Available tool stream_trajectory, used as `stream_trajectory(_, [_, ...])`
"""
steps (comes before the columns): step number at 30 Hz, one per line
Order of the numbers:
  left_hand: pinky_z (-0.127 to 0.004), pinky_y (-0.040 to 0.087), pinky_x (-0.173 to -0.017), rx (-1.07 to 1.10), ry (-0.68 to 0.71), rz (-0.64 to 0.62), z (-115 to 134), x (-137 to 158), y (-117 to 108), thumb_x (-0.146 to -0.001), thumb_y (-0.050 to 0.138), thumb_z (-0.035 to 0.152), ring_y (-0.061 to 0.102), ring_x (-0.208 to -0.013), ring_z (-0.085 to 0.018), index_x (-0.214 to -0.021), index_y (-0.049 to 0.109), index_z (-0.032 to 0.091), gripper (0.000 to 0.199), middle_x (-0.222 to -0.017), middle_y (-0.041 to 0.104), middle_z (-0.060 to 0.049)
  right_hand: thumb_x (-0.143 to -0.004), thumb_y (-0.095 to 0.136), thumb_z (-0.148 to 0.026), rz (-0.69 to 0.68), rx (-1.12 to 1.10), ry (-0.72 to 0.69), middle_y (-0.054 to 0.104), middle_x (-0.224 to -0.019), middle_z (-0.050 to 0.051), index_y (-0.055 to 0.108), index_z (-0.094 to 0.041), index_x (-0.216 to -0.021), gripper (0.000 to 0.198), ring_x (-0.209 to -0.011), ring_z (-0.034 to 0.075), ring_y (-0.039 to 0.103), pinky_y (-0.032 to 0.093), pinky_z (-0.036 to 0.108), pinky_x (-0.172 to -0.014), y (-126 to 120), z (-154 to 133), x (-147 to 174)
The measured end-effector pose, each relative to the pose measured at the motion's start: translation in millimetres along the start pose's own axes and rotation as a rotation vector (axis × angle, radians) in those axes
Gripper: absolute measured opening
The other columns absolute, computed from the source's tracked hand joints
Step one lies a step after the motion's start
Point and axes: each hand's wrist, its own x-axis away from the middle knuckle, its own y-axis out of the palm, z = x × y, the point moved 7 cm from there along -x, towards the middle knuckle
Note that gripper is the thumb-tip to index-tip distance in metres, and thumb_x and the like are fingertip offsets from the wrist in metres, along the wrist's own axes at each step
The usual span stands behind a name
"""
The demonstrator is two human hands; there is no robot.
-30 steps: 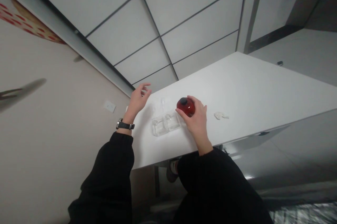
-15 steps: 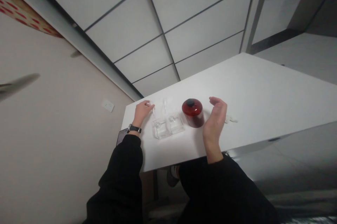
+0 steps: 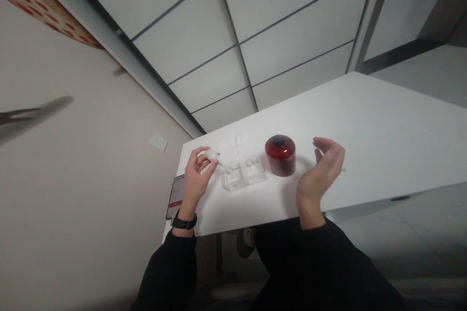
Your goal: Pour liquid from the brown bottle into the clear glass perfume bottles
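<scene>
My left hand (image 3: 199, 170) pinches a clear, whitish pump head (image 3: 211, 155) between thumb and fingers, held above the table's left part. A thin stem seems to run from it toward two clear square bottles (image 3: 252, 173) standing side by side. Just behind these lies another slim clear piece (image 3: 238, 144). To their right stands a rounded red bottle (image 3: 280, 156) with a black cap. My right hand (image 3: 323, 170) is right of the red bottle, apart from it, fingers loosely curved and holding nothing. It mostly hides a small white item behind it.
The white table (image 3: 394, 131) stretches to the right. A phone (image 3: 175, 196) with a lit screen lies at its left edge, by the wall and a socket (image 3: 159, 142). Panelled white doors (image 3: 204, 48) rise behind the table.
My left hand has drawn back toward me and turned, bringing the pump head into clearer view. My right hand has moved right, away from the red bottle, over the white item. The view has shifted slightly.
</scene>
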Motion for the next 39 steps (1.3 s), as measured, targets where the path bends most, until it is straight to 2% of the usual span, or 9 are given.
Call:
stream_trajectory(10, [-0.045, 0.054, -0.111, -0.071, -0.017, -0.072, -12, 19, 13, -0.090, 0.078, 0.040, 0.075, -0.117, -0.026, -0.124, 0.057, 0.023, 0.043, -0.113, 0.079, -0.009, -0.100, 0.053, -0.060, 0.077, 0.051, -0.089, 0.058, -0.080, 0.001, 0.052, -0.025, -0.082, 0.039, -0.078, 0.020, 0.059, 0.050, 0.041, -0.083, -5, -7, -1])
stream_trajectory(18, [-0.047, 0.053, -0.112, -0.038, -0.056, -0.089, -23, 27, 20, -0.093, 0.075, 0.041, 0.073, -0.122, -0.028, -0.130, 0.054, 0.024, 0.046, -0.118, 0.078, -0.011, -0.099, 0.055, -0.061, 0.082, 0.047, -0.085, 0.056, -0.072, -0.002, 0.052, -0.025, -0.075, 0.043, -0.073, 0.019, 0.059, 0.050, 0.038, -0.077, -5, -8, -1])
stream_trajectory(23, [-0.049, 0.050, -0.115, -0.074, -0.039, -0.121, -26, 28, 29, -0.095, 0.072, 0.042, 0.072, -0.123, -0.027, -0.122, 0.061, 0.024, 0.034, -0.121, 0.077, -0.010, -0.100, 0.055, -0.059, 0.083, 0.026, -0.085, 0.055, -0.071, -0.002, 0.051, -0.025, -0.074, 0.043, -0.072, 0.018, 0.058, 0.048, 0.037, -0.077, -6, -9, -2])
stream_trajectory(28, [-0.048, 0.052, -0.114, -0.115, -0.037, -0.089, -30, 30, 31, -0.094, 0.072, 0.041, 0.064, -0.131, -0.027, -0.119, 0.066, 0.025, 0.031, -0.129, 0.071, -0.009, -0.100, 0.055, -0.060, 0.082, 0.012, -0.077, 0.054, -0.071, -0.003, 0.051, -0.025, -0.075, 0.043, -0.070, 0.018, 0.056, 0.048, 0.036, -0.076, -5, -8, -3])
stream_trajectory(31, [-0.047, 0.054, -0.112, -0.115, -0.039, -0.058, -34, 31, 29, -0.092, 0.073, 0.042, 0.065, -0.127, -0.026, -0.119, 0.067, 0.025, 0.032, -0.126, 0.070, -0.009, -0.099, 0.055, -0.060, 0.079, 0.022, -0.074, 0.054, -0.070, -0.003, 0.050, -0.026, -0.075, 0.042, -0.069, 0.017, 0.056, 0.048, 0.036, -0.074, -5, -8, -4])
stream_trajectory(35, [-0.045, 0.053, -0.113, -0.132, -0.046, -0.060, -39, 31, 26, -0.092, 0.072, 0.045, 0.063, -0.130, -0.026, -0.123, 0.067, 0.025, 0.037, -0.132, 0.068, -0.009, -0.099, 0.055, -0.057, 0.077, 0.004, -0.073, 0.053, -0.070, -0.003, 0.050, -0.026, -0.074, 0.041, -0.068, 0.017, 0.055, 0.047, 0.035, -0.073, -6, -7, -4])
stream_trajectory(37, [-0.046, 0.049, -0.117, -0.106, -0.043, -0.089, -41, 31, 26, -0.094, 0.071, 0.046, 0.064, -0.130, -0.026, -0.137, 0.060, 0.026, 0.048, -0.134, 0.068, -0.010, -0.100, 0.055, -0.057, 0.072, -0.001, -0.072, 0.052, -0.070, -0.003, 0.049, -0.026, -0.074, 0.041, -0.068, 0.017, 0.054, 0.047, 0.035, -0.073, -6, -7, -4])
stream_trajectory(39, [-0.049, 0.042, -0.122, -0.043, -0.041, -0.138, -42, 32, 30, -0.095, 0.071, 0.045, 0.064, -0.132, -0.026, -0.153, 0.044, 0.027, 0.067, -0.135, 0.069, -0.012, -0.100, 0.053, -0.058, 0.068, 0.012, -0.071, 0.052, -0.070, -0.003, 0.049, -0.026, -0.074, 0.042, -0.068, 0.017, 0.054, 0.047, 0.035, -0.073, -5, -7, -4])
